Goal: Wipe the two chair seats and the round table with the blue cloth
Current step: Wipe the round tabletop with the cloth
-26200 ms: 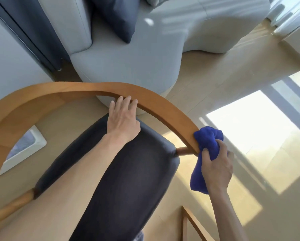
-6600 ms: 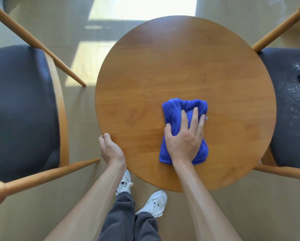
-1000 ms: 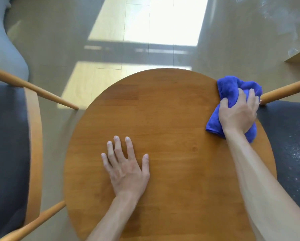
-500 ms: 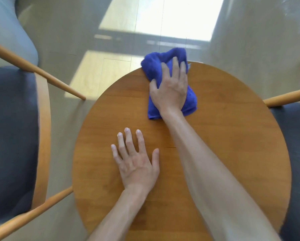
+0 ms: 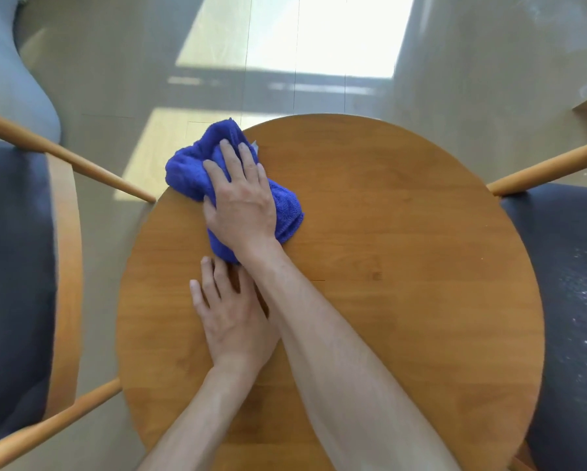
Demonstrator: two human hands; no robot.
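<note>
blue cloth (image 5: 190,171) overhangs the round table (image 5: 404,249) rim under the flat, pressing right hand (image 5: 241,209); left hand (image 5: 231,321) rests open. best keep pressure even.

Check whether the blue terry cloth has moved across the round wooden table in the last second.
Yes. The blue terry cloth swept from the round wooden table's far-right rim to its far-left rim.

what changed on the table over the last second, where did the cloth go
The right hand swept the blue cloth from the table's far right edge, across the far edge, to the far left edge, where part of it now overhangs the rim. The right forearm now crosses over the left hand. The left hand stayed flat on the round table, and the cloth stayed under the right palm.
</note>
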